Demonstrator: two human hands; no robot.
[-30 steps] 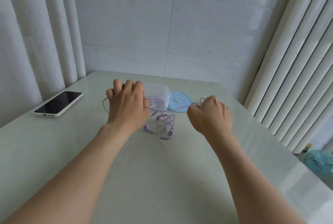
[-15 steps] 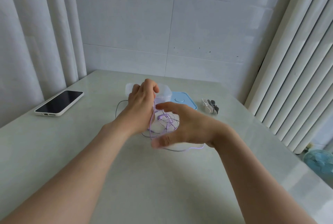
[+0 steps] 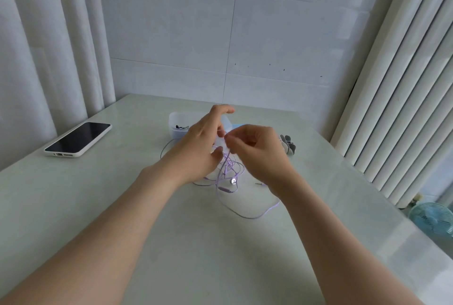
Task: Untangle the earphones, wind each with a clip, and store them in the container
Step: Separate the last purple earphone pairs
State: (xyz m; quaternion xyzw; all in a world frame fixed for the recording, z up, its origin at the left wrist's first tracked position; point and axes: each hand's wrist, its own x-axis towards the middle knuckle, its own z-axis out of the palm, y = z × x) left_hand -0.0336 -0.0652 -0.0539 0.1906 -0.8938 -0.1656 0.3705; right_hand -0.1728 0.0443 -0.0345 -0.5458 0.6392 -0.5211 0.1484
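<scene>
Head view: purple earphone tangle (image 3: pixel 226 174) in pinch of right fingers (image 3: pixel 235 141), left fingers (image 3: pixel 220 109) apart alongside.

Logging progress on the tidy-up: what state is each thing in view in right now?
earphones: tangled, partly lifted.
container: open, something dark inside.
phone: face up, screen dark.
clips: lying loose, unused.
right hand: pinches the earphones cord.
left hand: at the cord, grip unclear.

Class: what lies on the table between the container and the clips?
In the head view, a blue lid lies between container and clips, mostly hidden by the right hand.
</scene>
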